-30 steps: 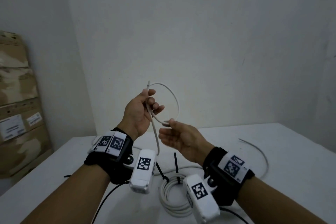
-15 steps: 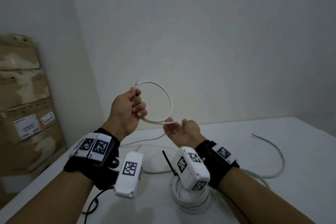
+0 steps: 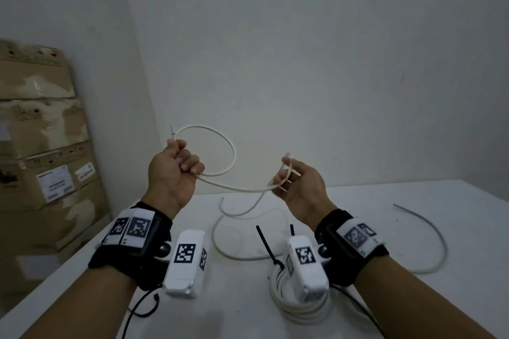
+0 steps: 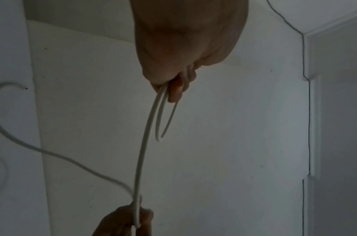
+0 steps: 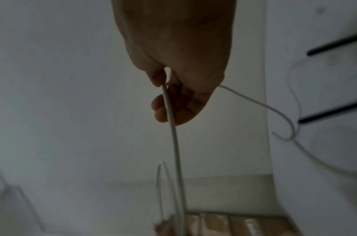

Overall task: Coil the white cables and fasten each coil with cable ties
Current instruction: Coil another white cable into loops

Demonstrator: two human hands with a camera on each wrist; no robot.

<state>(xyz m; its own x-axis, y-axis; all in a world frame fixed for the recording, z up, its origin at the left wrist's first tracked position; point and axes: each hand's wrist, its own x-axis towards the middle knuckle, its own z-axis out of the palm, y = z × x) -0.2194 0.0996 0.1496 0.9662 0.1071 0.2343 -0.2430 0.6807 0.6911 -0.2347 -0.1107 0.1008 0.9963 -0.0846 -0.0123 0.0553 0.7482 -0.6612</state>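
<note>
A thin white cable point(image 3: 232, 155) is held up above the white table point(image 3: 385, 201). My left hand point(image 3: 179, 165) grips one loop of it in a fist, the cut end sticking up past the thumb. My right hand point(image 3: 289, 177) pinches the same cable further along point(image 5: 174, 135); from there the cable drops in slack curves onto the table. In the left wrist view the loop point(image 4: 163, 115) hangs from my fingers. A finished white coil point(image 3: 300, 308) with black cable ties point(image 3: 268, 249) lies near my right wrist.
Another loose white cable point(image 3: 435, 237) curves over the right side of the table. Stacked cardboard boxes point(image 3: 41, 146) stand at the left by the wall. A black wire point(image 3: 143, 308) runs from my left wrist camera.
My hands have drawn apart: the right hand slid rightward along the cable, stretching a length between the hands. The left hand keeps its loop.
</note>
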